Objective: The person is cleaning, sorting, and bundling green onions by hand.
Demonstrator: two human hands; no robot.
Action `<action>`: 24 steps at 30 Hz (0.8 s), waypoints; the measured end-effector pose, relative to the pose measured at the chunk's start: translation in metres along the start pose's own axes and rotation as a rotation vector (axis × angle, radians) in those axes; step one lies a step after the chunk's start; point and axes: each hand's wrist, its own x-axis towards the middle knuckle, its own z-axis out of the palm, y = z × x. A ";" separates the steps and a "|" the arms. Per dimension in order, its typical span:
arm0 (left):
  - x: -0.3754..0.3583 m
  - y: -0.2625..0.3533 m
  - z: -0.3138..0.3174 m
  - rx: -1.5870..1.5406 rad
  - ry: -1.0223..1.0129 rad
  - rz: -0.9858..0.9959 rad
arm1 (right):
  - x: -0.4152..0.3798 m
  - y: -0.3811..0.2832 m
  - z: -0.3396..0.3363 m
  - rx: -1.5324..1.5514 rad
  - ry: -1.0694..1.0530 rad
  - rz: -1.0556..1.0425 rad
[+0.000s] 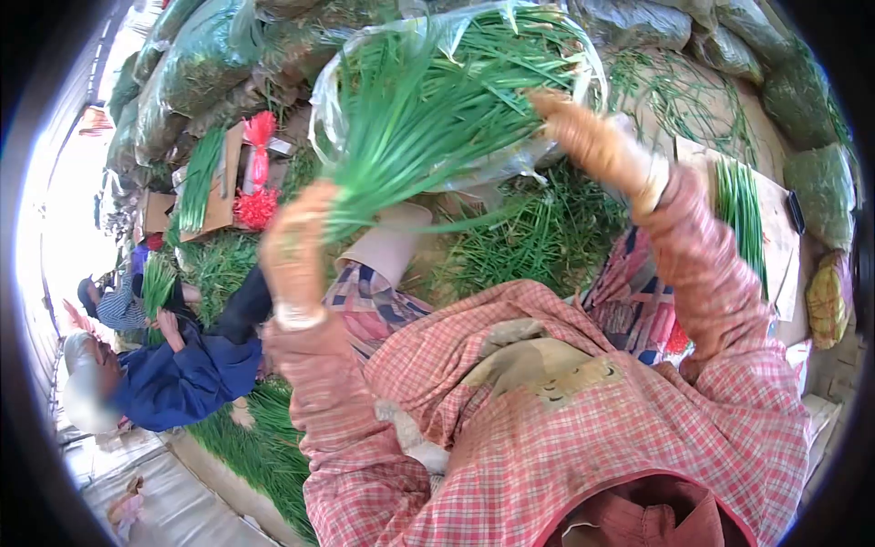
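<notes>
A fanned bunch of long green stalks (401,137) is gripped at its lower end by my left hand (299,239), which is blurred by motion. My right hand (579,128), also blurred, reaches to the right edge of an open clear plastic bag (594,68) full of loose green stalks (524,46). Its fingers point at the stalks; whether they hold any is too smeared to tell. The bunch spreads over the front of the bag. Below it, more loose greens (524,239) lie on the ground between my knees.
Filled bags (214,64) line the back. Left are a board with stalks (200,178), red ties (258,159) and a co-worker in blue (187,374) holding greens. Another person (117,305) sits beyond. On the right, a board (779,242) bears a bundle (740,214).
</notes>
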 end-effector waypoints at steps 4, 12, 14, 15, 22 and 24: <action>0.018 0.056 0.050 -0.069 0.333 0.236 | -0.037 -0.018 0.028 0.061 0.042 0.065; -0.026 0.114 0.138 0.660 -0.349 0.781 | -0.052 -0.085 0.106 1.866 -0.587 0.507; -0.050 0.112 0.163 0.703 -0.695 0.706 | -0.048 -0.075 0.129 2.135 -0.556 0.203; -0.058 0.106 0.173 0.710 -0.692 0.750 | -0.048 -0.078 0.125 2.119 -0.471 0.233; -0.079 0.113 0.175 0.307 -0.518 0.388 | -0.046 -0.047 0.116 1.778 -0.261 0.475; -0.092 0.104 0.154 0.028 -0.126 -0.088 | -0.041 -0.034 0.118 1.598 -0.167 0.402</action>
